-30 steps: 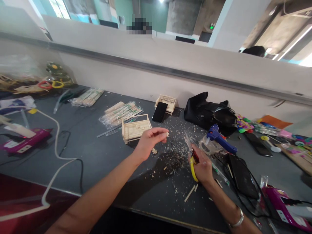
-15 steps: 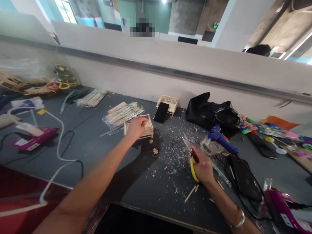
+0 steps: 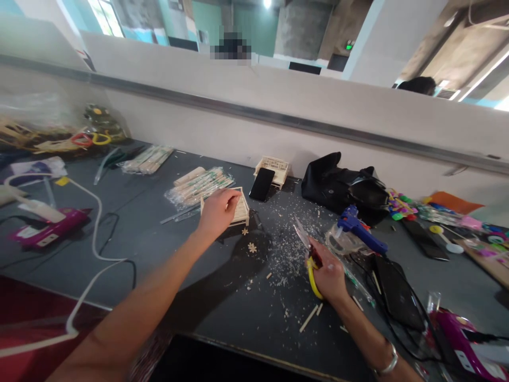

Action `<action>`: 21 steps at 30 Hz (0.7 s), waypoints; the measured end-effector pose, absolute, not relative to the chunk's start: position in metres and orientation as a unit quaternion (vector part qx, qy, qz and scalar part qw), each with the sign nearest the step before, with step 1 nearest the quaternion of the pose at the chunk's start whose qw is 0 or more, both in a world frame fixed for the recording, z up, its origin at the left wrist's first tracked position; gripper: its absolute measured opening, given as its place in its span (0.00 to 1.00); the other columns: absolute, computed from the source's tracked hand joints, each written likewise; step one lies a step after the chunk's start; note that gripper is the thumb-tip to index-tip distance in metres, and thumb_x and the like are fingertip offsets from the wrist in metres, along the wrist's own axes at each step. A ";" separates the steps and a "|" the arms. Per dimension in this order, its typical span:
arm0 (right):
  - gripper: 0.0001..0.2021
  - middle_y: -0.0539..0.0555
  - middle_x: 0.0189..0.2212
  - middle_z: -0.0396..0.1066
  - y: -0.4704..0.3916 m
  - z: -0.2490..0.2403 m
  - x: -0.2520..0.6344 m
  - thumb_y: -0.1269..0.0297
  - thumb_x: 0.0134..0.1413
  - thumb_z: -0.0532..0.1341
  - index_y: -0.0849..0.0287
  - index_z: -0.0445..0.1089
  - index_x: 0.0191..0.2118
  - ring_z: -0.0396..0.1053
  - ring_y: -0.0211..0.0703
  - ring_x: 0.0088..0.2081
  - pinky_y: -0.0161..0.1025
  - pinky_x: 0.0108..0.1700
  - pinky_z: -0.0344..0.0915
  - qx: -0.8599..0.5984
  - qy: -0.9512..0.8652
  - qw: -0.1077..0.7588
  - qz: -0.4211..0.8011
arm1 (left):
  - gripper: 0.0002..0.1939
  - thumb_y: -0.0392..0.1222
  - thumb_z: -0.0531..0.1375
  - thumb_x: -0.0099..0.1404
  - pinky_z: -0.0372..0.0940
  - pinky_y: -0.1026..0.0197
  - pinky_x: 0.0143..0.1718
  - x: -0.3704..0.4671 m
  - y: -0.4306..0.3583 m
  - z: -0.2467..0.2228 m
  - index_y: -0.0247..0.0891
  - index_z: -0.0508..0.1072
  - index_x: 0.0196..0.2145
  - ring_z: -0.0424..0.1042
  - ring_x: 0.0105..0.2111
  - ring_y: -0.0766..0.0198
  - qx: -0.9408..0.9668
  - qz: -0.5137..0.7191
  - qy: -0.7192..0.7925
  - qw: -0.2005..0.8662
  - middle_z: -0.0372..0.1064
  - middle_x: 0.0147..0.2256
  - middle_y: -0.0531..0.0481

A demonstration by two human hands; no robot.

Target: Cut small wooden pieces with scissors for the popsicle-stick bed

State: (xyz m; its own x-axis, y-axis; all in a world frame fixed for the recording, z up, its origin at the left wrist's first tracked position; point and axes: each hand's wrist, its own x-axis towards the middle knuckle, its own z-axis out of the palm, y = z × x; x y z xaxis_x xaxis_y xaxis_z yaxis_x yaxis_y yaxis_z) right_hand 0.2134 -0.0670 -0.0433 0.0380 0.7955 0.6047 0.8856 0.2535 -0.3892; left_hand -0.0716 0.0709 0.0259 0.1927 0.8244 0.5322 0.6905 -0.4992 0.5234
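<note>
The left hand [image 3: 217, 212], grip unclear, is now brought over the frame [image 3: 240, 214], the apparent workpiece. Scissors [image 3: 303, 234] are gripped by the right hand [image 3: 331, 273] at four o'clock.

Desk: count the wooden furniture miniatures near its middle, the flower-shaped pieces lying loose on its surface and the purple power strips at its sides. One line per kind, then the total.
Wooden furniture miniatures: 2
Loose flower-shaped pieces: 2
Purple power strips: 2
Total: 6
</note>
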 end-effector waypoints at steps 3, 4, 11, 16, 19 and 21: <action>0.22 0.54 0.34 0.78 -0.067 -0.043 0.214 0.70 0.51 0.55 0.57 0.73 0.52 0.75 0.45 0.34 0.39 0.37 0.74 -0.600 -0.695 0.392 -0.057 | 0.13 0.37 0.50 0.67 0.67 0.55 0.44 -0.074 0.049 0.021 0.40 0.75 0.38 0.73 0.40 0.56 0.790 0.388 0.468 0.083 0.76 0.37 0.45; 0.23 0.54 0.33 0.78 -0.067 -0.042 0.214 0.71 0.51 0.55 0.57 0.73 0.53 0.75 0.45 0.33 0.38 0.36 0.74 -0.597 -0.697 0.393 -0.057 | 0.13 0.36 0.50 0.67 0.67 0.56 0.44 -0.074 0.043 0.018 0.40 0.75 0.38 0.73 0.40 0.56 0.803 0.363 0.464 0.089 0.76 0.37 0.45; 0.24 0.52 0.31 0.76 -0.067 -0.040 0.213 0.72 0.47 0.55 0.57 0.73 0.52 0.72 0.42 0.28 0.37 0.32 0.72 -0.591 -0.709 0.383 -0.043 | 0.16 0.33 0.49 0.67 0.68 0.55 0.34 -0.054 0.025 -0.001 0.32 0.75 0.44 0.76 0.36 0.50 0.854 0.025 0.514 0.078 0.74 0.38 0.36; 0.24 0.54 0.33 0.78 -0.067 -0.038 0.212 0.72 0.48 0.54 0.58 0.73 0.52 0.75 0.44 0.32 0.38 0.34 0.73 -0.593 -0.706 0.383 -0.046 | 0.16 0.33 0.48 0.69 0.65 0.57 0.31 -0.047 0.029 0.000 0.33 0.75 0.42 0.76 0.35 0.51 0.853 -0.019 0.517 0.062 0.73 0.41 0.36; 0.24 0.54 0.33 0.78 -0.068 -0.038 0.211 0.72 0.49 0.54 0.58 0.72 0.53 0.75 0.43 0.31 0.37 0.34 0.74 -0.588 -0.710 0.385 -0.045 | 0.10 0.34 0.52 0.67 0.64 0.59 0.33 -0.050 0.030 0.000 0.36 0.73 0.38 0.76 0.36 0.54 0.846 0.051 0.522 0.095 0.73 0.41 0.40; 0.24 0.54 0.34 0.78 -0.069 -0.038 0.211 0.71 0.49 0.55 0.57 0.72 0.53 0.75 0.44 0.33 0.38 0.36 0.74 -0.588 -0.707 0.390 -0.041 | 0.05 0.34 0.56 0.62 0.64 0.60 0.33 -0.050 0.030 -0.001 0.39 0.72 0.33 0.74 0.35 0.57 0.832 0.140 0.513 0.156 0.73 0.37 0.45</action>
